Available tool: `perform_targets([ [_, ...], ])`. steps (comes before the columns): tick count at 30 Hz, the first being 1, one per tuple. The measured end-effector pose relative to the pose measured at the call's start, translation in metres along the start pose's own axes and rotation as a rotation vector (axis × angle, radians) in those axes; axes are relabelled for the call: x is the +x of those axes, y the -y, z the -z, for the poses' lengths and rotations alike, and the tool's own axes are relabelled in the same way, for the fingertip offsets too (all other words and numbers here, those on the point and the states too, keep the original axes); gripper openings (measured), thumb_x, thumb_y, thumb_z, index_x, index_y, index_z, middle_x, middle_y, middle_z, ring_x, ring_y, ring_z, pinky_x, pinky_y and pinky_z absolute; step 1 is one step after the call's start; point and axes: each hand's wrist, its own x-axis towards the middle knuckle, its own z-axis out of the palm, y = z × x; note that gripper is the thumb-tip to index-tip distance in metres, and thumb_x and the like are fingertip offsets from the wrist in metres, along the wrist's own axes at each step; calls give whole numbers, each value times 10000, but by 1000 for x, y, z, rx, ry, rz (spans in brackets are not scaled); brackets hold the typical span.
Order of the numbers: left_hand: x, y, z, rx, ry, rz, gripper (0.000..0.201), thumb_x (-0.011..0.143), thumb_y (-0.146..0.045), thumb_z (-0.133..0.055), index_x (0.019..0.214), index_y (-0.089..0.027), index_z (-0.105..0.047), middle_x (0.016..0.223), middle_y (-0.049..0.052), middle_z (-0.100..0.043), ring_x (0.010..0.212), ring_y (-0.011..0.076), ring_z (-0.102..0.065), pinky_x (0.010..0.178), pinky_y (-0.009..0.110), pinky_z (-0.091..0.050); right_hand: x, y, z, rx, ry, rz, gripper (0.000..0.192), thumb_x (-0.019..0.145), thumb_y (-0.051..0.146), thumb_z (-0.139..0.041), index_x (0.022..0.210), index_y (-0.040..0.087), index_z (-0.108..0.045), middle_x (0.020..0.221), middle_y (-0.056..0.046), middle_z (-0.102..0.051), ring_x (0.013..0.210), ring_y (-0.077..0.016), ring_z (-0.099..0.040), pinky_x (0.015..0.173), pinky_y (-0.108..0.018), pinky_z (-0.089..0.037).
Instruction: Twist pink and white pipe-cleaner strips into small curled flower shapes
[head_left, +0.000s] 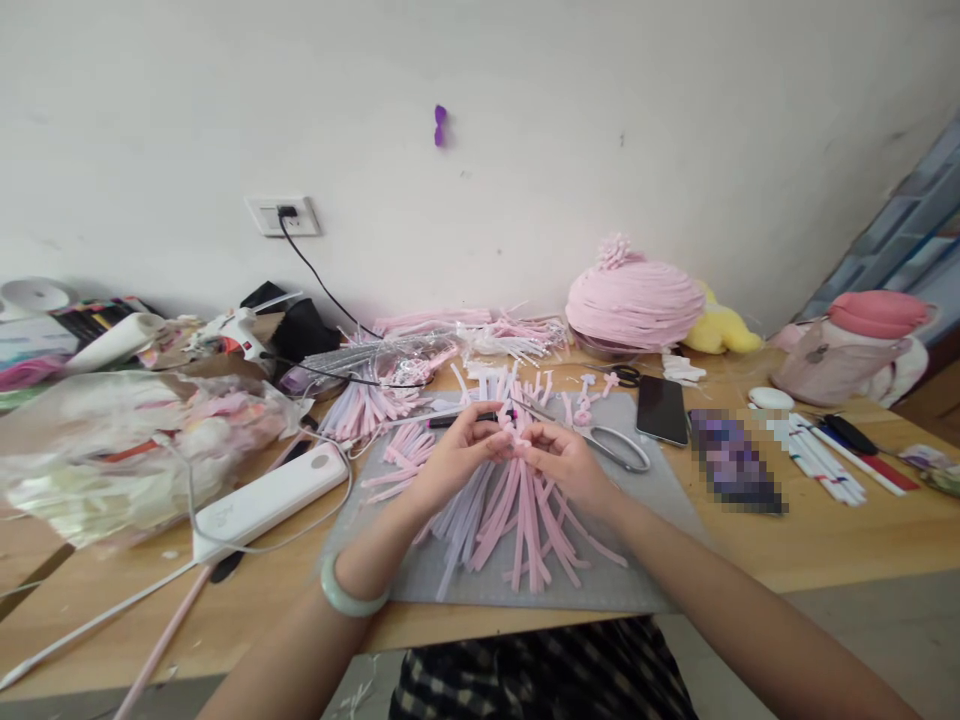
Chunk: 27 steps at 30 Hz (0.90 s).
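Left hand and right hand: both pinch the top of a bundle of fuzzy pink chenille stems | loose ends fan over the grey felt mat on the wooden counter (keeping strands aligned) | steel scissors just beside.

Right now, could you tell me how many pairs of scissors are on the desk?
2: one pair of scissors lies on the grey mat right of the hands; a smaller black-handled pair lies behind it, near the phone. Others may be hidden under clutter.
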Motion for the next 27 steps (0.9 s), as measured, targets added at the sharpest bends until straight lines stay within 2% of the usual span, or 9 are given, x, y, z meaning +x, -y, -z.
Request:
perform_targets([
  [4, 0, 4, -2, -210, -130, -35, 426, 648, -252, -675, 981, -182, -419, 641, -66, -545, 572, 68, -523, 603, 207, -395, 0, 0, 1, -73, 64, -3, 210, 687, 356, -629, 699, 164, -547, 590, 42, -454, 506, -68, -383, 476, -210, -293],
  [6, 1, 6, -3, -260, -135, 5, 394, 628, -249, -688, 941, -168, -462, 644, -57, -540, 550, 62, -502, 575, 200, -386, 0, 0, 2, -95, 69, 13, 190, 685, 333, -630, 687, 161, -552, 588, 43, -450, 516, -70, -373, 486, -214, -281],
  [10, 2, 10, -2, -172, -97, 43, 230, 645, -279, -669, 767, -140, -533, 564, -51, -505, 492, 53, -437, 506, 187, -341, 0, 0, 4, -70, 64, -20, 158, 657, 283, -655, 650, 153, -565, 573, 47, -461, 523, -72, -381, 505, -219, -279],
  [13, 1, 10, 0, -78, -113, -53, 181, 689, -292, -629, 757, -145, -550, 556, -43, -508, 509, 69, -449, 532, 199, -364, 2, 1, 7, 133, 20, -86, 144, 649, 264, -665, 653, 152, -574, 574, 44, -493, 510, -68, -410, 507, -217, -299],
  [15, 0, 9, 3, 38, -102, -151, 165, 715, -302, -601, 766, -148, -572, 642, -8, -561, 575, 95, -499, 601, 232, -412, 4, 2, 10, 312, -23, -121, 139, 631, 240, -680, 660, 152, -576, 577, 40, -516, 516, -68, -441, 511, -213, -316],
  [18, 0, 10, 9, 365, 50, -322, 122, 756, -261, -552, 761, -165, -626, 887, 65, -627, 798, 163, -568, 755, 301, -441, 7, 3, 15, 500, -81, -149, 146, 614, 217, -693, 663, 148, -574, 597, 33, -544, 540, -70, -482, 542, -213, -360],
  [21, 1, 12, 15, 673, 224, -446, 235, 791, -157, -450, 864, -201, -669, 1040, 83, -613, 959, 190, -552, 855, 326, -411, 9, 4, 18, 580, -126, -132, 159, 624, 216, -690, 649, 151, -547, 618, 34, -552, 560, -68, -499, 580, -217, -391],
  [24, 2, 10, 17, 830, 276, -463, 367, 745, -69, -405, 955, -222, -664, 1034, 81, -614, 965, 195, -551, 870, 333, -395, 9, 3, 16, 601, -86, -93, 174, 663, 231, -668, 640, 163, -509, 538, 60, -491, 533, -67, -470, 595, -224, -403],
  [27, -1, 3, 16, 787, 327, -405, 358, 671, -48, -429, 866, -206, -683, 1001, 79, -619, 951, 212, -547, 888, 352, -368, 9, 3, 12, 581, -48, -89, 168, 680, 226, -656, 679, 177, -495, 441, 92, -394, 478, -59, -410, 593, -216, -403],
])
